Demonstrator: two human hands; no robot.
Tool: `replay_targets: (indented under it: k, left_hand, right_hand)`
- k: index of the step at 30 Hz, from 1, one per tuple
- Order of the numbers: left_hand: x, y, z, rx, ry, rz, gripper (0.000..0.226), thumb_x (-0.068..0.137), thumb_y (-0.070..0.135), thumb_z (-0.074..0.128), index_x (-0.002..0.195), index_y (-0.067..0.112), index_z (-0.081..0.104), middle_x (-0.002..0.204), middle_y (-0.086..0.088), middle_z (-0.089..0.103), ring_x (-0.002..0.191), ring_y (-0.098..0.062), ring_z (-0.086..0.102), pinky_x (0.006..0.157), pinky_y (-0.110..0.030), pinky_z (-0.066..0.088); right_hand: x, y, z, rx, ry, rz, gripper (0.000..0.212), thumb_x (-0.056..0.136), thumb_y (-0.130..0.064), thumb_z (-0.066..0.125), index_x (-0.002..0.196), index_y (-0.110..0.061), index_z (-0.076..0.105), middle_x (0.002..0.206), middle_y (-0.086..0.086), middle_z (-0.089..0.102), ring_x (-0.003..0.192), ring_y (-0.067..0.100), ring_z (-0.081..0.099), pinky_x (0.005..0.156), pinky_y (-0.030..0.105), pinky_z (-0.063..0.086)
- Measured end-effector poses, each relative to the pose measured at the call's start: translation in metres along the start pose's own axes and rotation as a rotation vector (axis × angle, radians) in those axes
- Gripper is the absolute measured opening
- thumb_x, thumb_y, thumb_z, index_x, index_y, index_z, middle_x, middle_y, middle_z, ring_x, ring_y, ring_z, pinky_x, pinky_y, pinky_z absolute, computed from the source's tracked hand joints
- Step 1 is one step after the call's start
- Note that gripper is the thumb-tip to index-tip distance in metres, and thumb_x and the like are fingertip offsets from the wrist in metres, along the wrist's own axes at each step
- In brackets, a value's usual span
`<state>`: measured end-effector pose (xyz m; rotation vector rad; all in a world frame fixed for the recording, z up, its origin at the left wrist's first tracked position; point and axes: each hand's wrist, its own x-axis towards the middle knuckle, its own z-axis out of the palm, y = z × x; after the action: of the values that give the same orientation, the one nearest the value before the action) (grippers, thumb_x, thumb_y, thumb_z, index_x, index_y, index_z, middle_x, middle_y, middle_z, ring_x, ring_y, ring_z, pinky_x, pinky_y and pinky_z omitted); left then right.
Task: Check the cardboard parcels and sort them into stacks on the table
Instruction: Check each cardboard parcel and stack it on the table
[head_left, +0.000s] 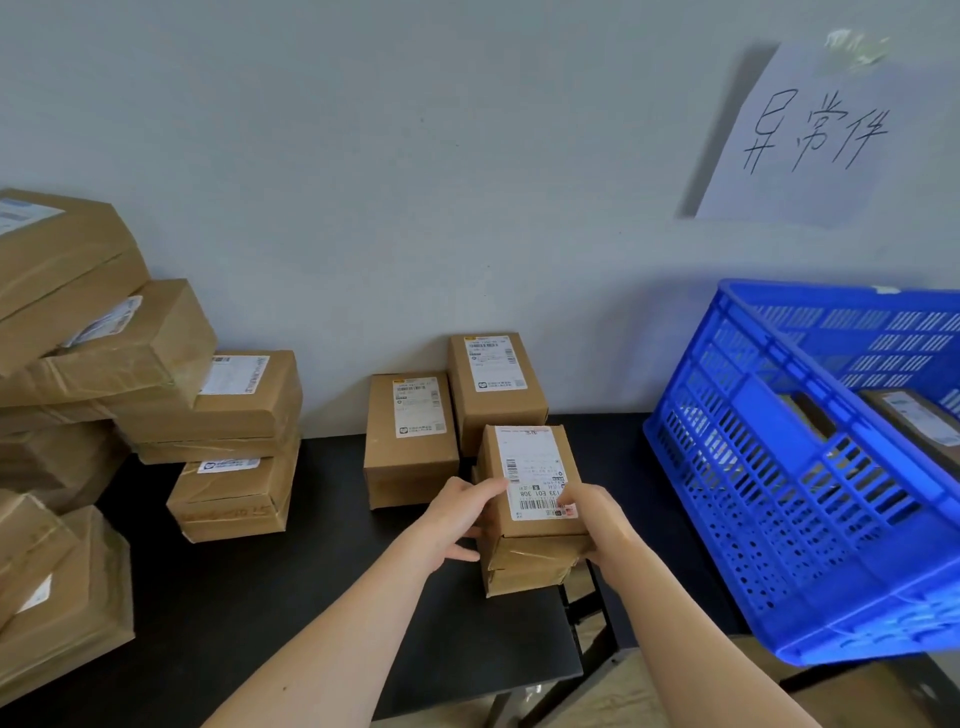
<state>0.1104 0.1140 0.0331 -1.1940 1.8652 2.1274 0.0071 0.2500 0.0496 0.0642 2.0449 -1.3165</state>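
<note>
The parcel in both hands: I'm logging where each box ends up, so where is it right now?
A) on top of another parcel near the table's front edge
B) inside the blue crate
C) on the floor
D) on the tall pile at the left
A: the labelled parcel, gripped by the left hand and right hand, sits on a taped parcel on the black table, outside the blue crate.

- You get soft, cool light; the paper sheet (800, 135) casts its shadow leftward.
- Your wide lens bows the blue crate (769, 493) and left parcels (78, 322).
- Print on the label (535, 470) looks soft.
</note>
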Motion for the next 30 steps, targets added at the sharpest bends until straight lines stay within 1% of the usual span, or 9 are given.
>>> replay_targets:
  k: [3,5,9,11,13,17,23,26,30]
  left_hand:
    - [0.002,0.0,0.003,-0.006,0.034,0.009,0.048,0.087,0.045,0.063,0.121,0.022,0.039,0.132,-0.004,0.048,0.121,-0.028,0.05,0.083,-0.043,0.05]
    - [0.002,0.0,0.003,-0.02,0.051,0.016,0.045,0.087,0.043,0.064,0.118,0.021,0.04,0.131,-0.003,0.048,0.122,-0.027,0.049,0.082,-0.041,0.051]
    - [0.003,0.001,0.007,-0.009,0.124,0.084,0.037,0.086,0.049,0.062,0.106,0.023,0.046,0.116,0.005,0.051,0.114,-0.02,0.051,0.082,-0.039,0.05]
    - [0.004,0.001,0.005,0.121,0.279,0.213,0.031,0.085,0.053,0.061,0.096,0.026,0.05,0.103,0.01,0.056,0.101,-0.012,0.057,0.082,-0.034,0.052]
    - [0.001,0.005,0.001,0.259,0.442,0.359,0.022,0.087,0.05,0.06,0.088,0.03,0.051,0.092,0.013,0.059,0.087,-0.005,0.057,0.07,-0.024,0.048]
    - [-0.007,0.026,-0.01,0.403,0.571,0.537,0.014,0.091,0.038,0.058,0.081,0.034,0.05,0.084,0.019,0.056,0.078,0.001,0.054,0.06,-0.016,0.04]
    - [-0.025,0.053,-0.037,0.527,0.719,0.646,0.011,0.092,0.03,0.058,0.082,0.031,0.054,0.083,0.017,0.056,0.076,-0.002,0.054,0.057,-0.014,0.037]
    - [-0.037,0.064,-0.057,0.538,0.771,0.663,0.007,0.092,0.029,0.057,0.085,0.03,0.056,0.085,0.017,0.057,0.076,0.001,0.053,0.057,-0.013,0.035]
    - [-0.056,0.077,-0.083,0.522,0.891,0.658,0.007,0.091,0.027,0.058,0.084,0.03,0.057,0.088,0.015,0.057,0.076,-0.001,0.054,0.057,-0.017,0.036]
  right_hand:
    - [0.005,-0.005,-0.001,0.038,0.025,-0.012,0.037,0.089,-0.013,0.055,0.125,-0.017,0.049,0.093,0.001,0.052,0.087,0.017,0.053,0.077,0.033,0.045]
    - [0.007,-0.005,0.0,0.046,0.05,-0.032,0.036,0.091,-0.016,0.055,0.127,-0.017,0.051,0.087,-0.002,0.052,0.079,0.013,0.051,0.077,0.032,0.044]
    - [0.008,-0.001,-0.001,0.017,0.196,-0.208,0.04,0.089,-0.03,0.059,0.128,-0.02,0.054,0.102,-0.003,0.06,0.088,0.011,0.053,0.074,0.028,0.043]
    - [0.004,-0.008,-0.002,-0.024,0.328,-0.345,0.038,0.088,-0.031,0.06,0.124,-0.021,0.057,0.111,-0.002,0.062,0.088,0.008,0.054,0.065,0.023,0.041]
    - [0.0,-0.02,0.0,-0.051,0.391,-0.475,0.028,0.088,-0.025,0.059,0.115,-0.022,0.061,0.103,-0.007,0.063,0.079,0.001,0.053,0.058,0.017,0.037]
    - [-0.009,-0.051,0.016,-0.133,0.306,-0.614,0.019,0.089,-0.017,0.055,0.105,-0.022,0.065,0.094,-0.009,0.064,0.074,-0.001,0.054,0.055,0.013,0.037]
    - [-0.017,-0.086,0.047,-0.252,0.122,-0.701,0.019,0.091,-0.017,0.053,0.105,-0.025,0.065,0.095,-0.008,0.061,0.075,0.002,0.055,0.055,0.014,0.039]
    - [-0.023,-0.103,0.061,-0.258,0.054,-0.751,0.018,0.09,-0.016,0.053,0.1,-0.026,0.065,0.086,-0.013,0.058,0.07,0.0,0.054,0.048,0.009,0.034]
    - [-0.033,-0.124,0.089,-0.246,-0.085,-0.836,0.019,0.089,-0.014,0.054,0.098,-0.023,0.067,0.089,-0.011,0.061,0.079,0.003,0.055,0.06,0.011,0.037]
